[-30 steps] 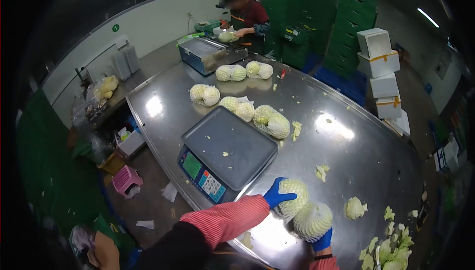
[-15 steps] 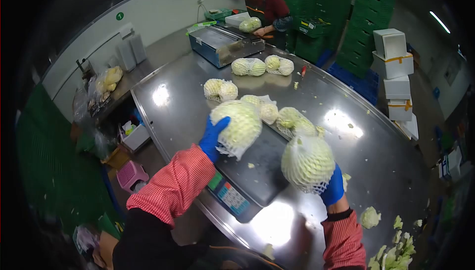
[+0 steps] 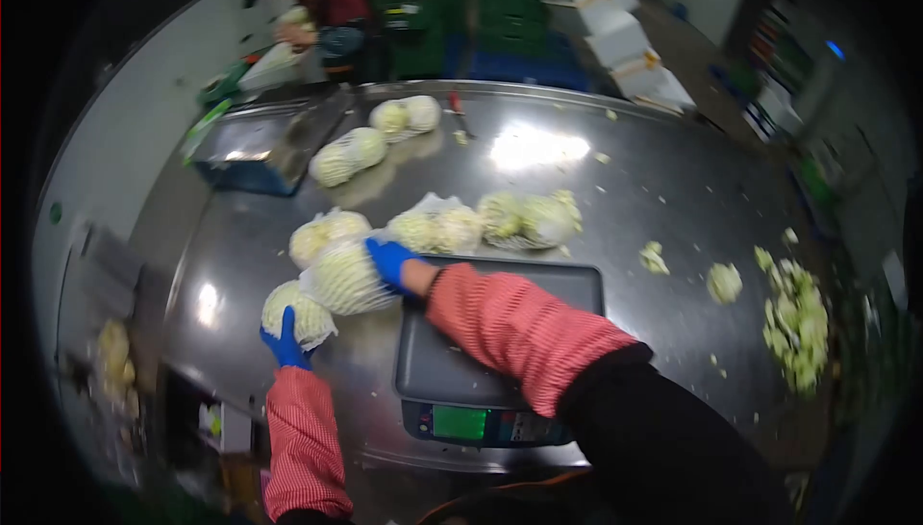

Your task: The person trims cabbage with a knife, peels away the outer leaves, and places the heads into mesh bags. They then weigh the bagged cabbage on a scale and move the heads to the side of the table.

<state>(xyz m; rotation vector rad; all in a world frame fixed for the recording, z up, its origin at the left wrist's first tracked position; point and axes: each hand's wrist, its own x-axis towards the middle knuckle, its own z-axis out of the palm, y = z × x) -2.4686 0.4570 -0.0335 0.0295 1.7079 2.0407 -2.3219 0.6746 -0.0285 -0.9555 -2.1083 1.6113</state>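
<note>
My left hand [image 3: 286,340], in a blue glove, is wrapped round the underside of a cabbage in white foam netting [image 3: 300,310], at the left of the steel table. My right hand [image 3: 391,263], also gloved in blue, grips the right side of a second netted cabbage [image 3: 348,278]. The two cabbages touch, or nearly so. Right of them stands a digital scale [image 3: 500,376] with a bare dark tray and a lit green display; my right forearm reaches across it. Pairs of netted cabbages [image 3: 437,227] lie just beyond my right hand.
More netted cabbages [image 3: 348,155] lie near a metal wrapping machine [image 3: 264,140] at the far left, where a co-worker [image 3: 336,15] handles something pale. Loose trimmed leaves [image 3: 796,323] are heaped at right. A red-handled tool [image 3: 458,112] lies at the table's far edge. White boxes [image 3: 615,44] stand beyond.
My view has swung right. Both hands have carried their cabbages to the left of the scale, my right arm crossing over the tray. The co-worker's hands have risen.
</note>
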